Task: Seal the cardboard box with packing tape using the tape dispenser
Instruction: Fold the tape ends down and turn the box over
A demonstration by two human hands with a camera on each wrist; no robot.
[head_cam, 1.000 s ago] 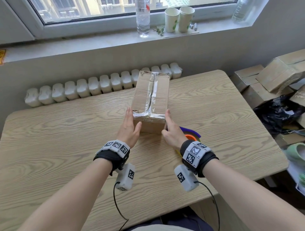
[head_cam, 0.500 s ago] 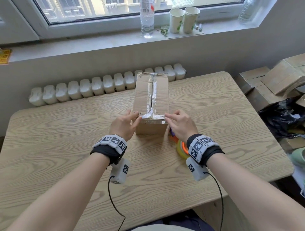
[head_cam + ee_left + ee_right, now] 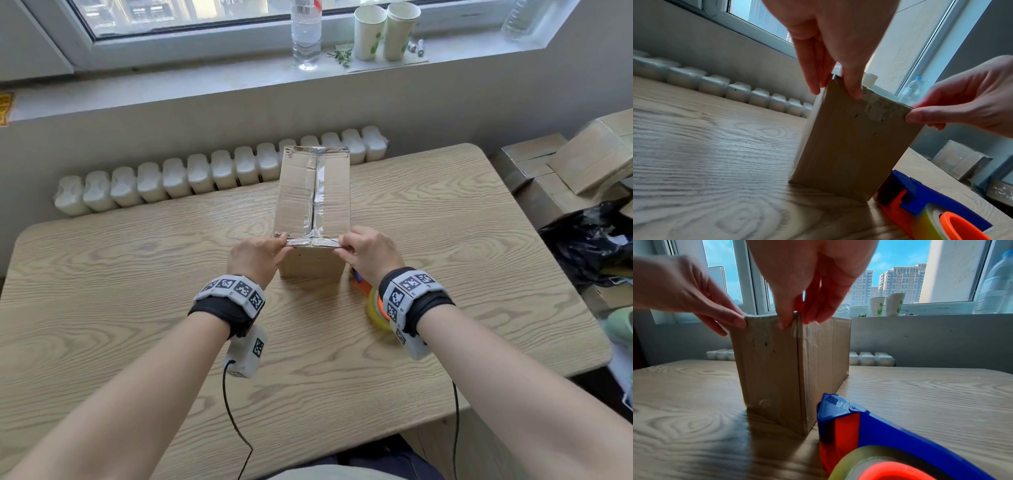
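A tall cardboard box (image 3: 313, 202) stands on the wooden table (image 3: 137, 291), with clear tape along its top seam and across its near top edge. My left hand (image 3: 257, 253) pinches the box's near top left corner, thumb on the near face (image 3: 856, 92) and fingers on the left side. My right hand (image 3: 368, 253) pinches the near top right corner (image 3: 795, 321) the same way. The blue and orange tape dispenser (image 3: 371, 301) lies on the table right of the box, partly hidden under my right wrist; it shows closer in the wrist views (image 3: 920, 203) (image 3: 869, 426).
A white radiator (image 3: 205, 174) runs behind the table's far edge. On the windowsill stand a water bottle (image 3: 306, 34) and two paper cups (image 3: 387, 31). Stacked cardboard boxes (image 3: 565, 164) and a black bag (image 3: 589, 240) sit off the table's right side.
Both hands rose from lying flat against the box's lower near sides to its near top corners, where their fingers now pinch. The box stays in place.
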